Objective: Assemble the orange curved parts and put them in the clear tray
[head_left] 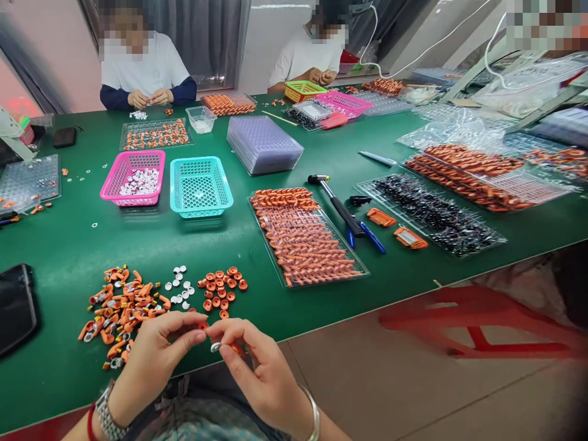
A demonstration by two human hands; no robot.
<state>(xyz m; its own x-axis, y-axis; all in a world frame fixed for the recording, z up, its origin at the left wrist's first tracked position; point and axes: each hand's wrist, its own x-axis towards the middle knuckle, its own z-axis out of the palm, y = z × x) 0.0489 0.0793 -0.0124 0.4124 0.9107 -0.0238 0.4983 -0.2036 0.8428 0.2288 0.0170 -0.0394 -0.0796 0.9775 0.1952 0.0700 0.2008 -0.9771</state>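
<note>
Green felt covers the table [68, 245], and we work at its near edge, both hands raised just over the lip. Our left hand [154, 355] and right hand [257, 367] meet fingertip to fingertip, pinching a small part [215, 346] between them — pale and roundish, with a hint of orange beside it, too small to make out further. Both hands are closed on it, thumbs and forefingers doing the holding, which keeps the tiny piece steady close to the eye.

The loose stock lies within easy reach along that near edge: a heap of orange clips [119, 312] to the left, a few white discs [180, 286] beside it, and a cluster of orange rings [223, 288] just right of those — three sorts kept apart, probably so each can be picked without searching.

Further in, near the middle of the table, stands a clear tray of orange pieces [305, 236] laid in rows, with a hammer [335, 202] and blue-handled pliers [365, 236] just beside its right edge. A pink basket [133, 177] holding white bits and a teal basket [199, 185] sit side by side behind the heaps. A dark phone [16, 306] lies at the left edge.

Along the far edge two other people handle small parts with their own hands.
</note>
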